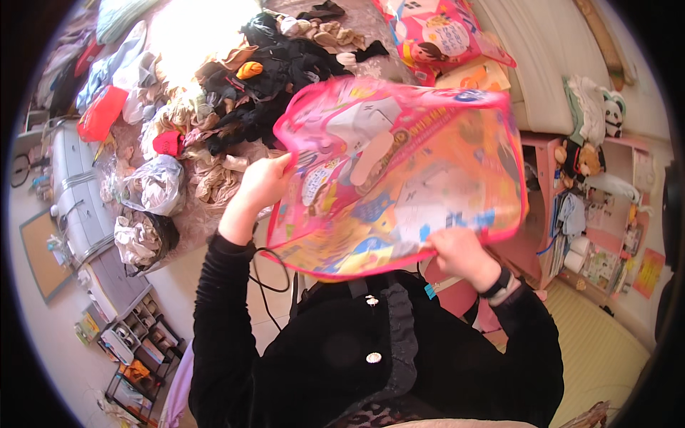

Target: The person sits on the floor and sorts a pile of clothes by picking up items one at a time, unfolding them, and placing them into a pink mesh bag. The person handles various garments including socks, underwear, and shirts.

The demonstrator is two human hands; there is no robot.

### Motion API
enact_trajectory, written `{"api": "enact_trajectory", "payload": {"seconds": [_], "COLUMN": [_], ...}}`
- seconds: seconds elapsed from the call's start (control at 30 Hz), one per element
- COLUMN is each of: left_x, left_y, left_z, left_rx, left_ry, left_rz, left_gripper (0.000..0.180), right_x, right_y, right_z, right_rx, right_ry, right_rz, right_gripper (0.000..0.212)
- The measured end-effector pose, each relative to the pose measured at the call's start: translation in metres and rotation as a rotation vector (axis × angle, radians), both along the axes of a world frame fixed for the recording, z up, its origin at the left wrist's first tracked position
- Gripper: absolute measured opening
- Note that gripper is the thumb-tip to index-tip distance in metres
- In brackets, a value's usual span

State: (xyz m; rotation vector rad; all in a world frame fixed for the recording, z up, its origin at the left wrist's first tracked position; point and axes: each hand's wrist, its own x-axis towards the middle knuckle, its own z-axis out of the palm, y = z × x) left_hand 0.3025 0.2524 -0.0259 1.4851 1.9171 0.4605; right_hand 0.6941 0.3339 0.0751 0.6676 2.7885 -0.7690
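In front of my chest I hold up a large pink printed plastic bag (442,189), spread wide and blurred along its far edge. The fingers of my left hand (258,187) are closed on its left edge. My right hand (464,257) pinches the near edge toward the right, fingertips partly hidden. Beyond the bag, a heap of dark clothes (285,64) lies on the bed with beige garments (214,178) beside it. Another pink printed bag (439,39), looking full, rests at the far right.
Left of the heap are a red bag (103,114), a clear plastic bag (157,184) with light items, and a dark bag (146,239). A pink shelf unit (539,153) with plush toys stands at right. A black cable (275,285) hangs near my left forearm.
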Motion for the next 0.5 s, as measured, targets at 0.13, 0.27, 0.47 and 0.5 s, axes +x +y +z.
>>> {"api": "enact_trajectory", "payload": {"seconds": [0.13, 0.27, 0.47, 0.5], "left_x": [0.046, 0.128, 0.192, 0.194], "left_y": [0.022, 0.03, 0.053, 0.053], "left_z": [0.049, 0.025, -0.102, -0.126], "left_rx": [0.034, -0.176, -0.175, -0.186], "left_ry": [0.027, -0.155, -0.045, -0.054], "left_rz": [-0.584, -0.863, -0.463, -0.412], "left_gripper": [0.046, 0.055, 0.039, 0.037], "right_x": [0.024, 0.062, 0.119, 0.125], "right_y": [-0.056, -0.047, 0.02, 0.027], "right_z": [0.034, -0.002, -0.13, -0.152], "right_rx": [-0.337, -0.105, 0.189, 0.197], "right_ry": [-0.224, -0.214, -0.267, -0.249], "right_rz": [-0.1, -0.293, -0.275, -0.269], "right_gripper": [0.014, 0.014, 0.01, 0.009]}}
